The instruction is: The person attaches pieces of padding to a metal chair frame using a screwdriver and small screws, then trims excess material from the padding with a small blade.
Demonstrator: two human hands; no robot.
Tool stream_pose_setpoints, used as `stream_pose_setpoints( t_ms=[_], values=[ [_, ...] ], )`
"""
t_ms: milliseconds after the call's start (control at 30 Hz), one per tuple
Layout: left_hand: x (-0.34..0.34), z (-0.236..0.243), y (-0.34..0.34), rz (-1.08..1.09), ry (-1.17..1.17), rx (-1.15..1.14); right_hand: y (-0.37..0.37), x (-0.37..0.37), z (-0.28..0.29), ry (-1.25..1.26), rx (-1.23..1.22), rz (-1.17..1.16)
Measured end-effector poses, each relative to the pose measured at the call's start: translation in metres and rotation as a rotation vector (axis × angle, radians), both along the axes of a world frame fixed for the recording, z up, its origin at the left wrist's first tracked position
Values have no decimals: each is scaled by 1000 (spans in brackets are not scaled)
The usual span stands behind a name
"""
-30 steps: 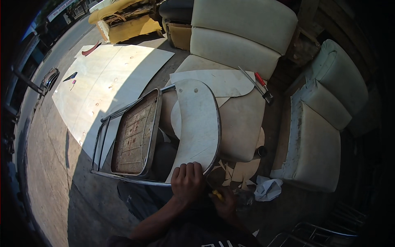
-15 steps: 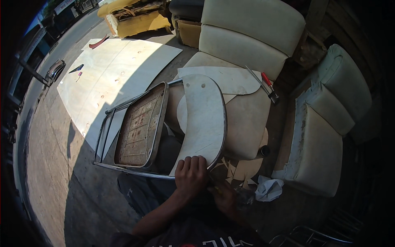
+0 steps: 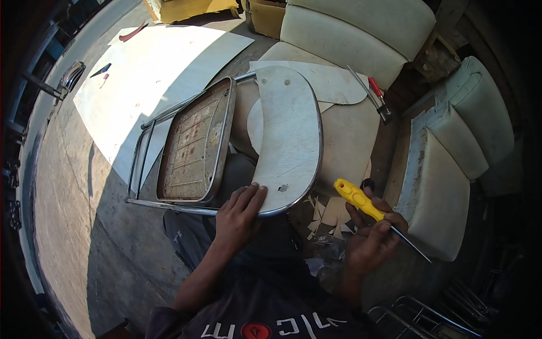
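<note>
Gripping a yellow-handled tool [image 3: 361, 201] between thumb and bent fingers, the right hand [image 3: 370, 244] is closed around the lower part of its handle. The rounded end juts up and to the left past these fingers, while the thin metal shaft slants down to the right of them, clear of other things.

The left hand [image 3: 234, 223] has its fingers side by side, slightly bent, laid over the near edge of a white curved panel [image 3: 288, 135]. Its thumb is hidden, so I cannot tell whether the grasp closes from below. The panel spreads ahead and to the right of those fingers, with a small ragged hole [image 3: 283, 188] just to their right and two round marks at its far end.

A chrome tube frame [image 3: 169, 207] borders the panel and runs left from beneath the hand. Inside it, ahead and left of the left fingers, sits a rust-stained seat pan [image 3: 195, 144]. Cut scraps [image 3: 322, 213] lie on the floor just left of the right fingers; well beyond those fingers rests a red-handled tool [image 3: 375, 86].
</note>
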State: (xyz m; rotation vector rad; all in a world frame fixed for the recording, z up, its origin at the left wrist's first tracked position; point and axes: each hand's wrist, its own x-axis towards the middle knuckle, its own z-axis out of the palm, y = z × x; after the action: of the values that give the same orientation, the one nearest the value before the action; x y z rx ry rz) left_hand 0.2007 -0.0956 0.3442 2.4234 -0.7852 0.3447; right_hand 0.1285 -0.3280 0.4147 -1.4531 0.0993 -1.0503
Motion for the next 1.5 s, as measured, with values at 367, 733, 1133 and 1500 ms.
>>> stream_pose_setpoints(
  t_ms=[367,733,1133,1500],
  values=[
    [2,-14,-1,38,-53,-60,33,0,-16,242,-195,87],
    [4,-8,0,39,97,-52,5,64,49,711,-689,465],
    [-1,-11,1,84,108,-104,11,166,43,805,-1609,1144],
    [1,-16,-5,100,95,-98,11,174,42,886,-1533,1266]
  ],
)
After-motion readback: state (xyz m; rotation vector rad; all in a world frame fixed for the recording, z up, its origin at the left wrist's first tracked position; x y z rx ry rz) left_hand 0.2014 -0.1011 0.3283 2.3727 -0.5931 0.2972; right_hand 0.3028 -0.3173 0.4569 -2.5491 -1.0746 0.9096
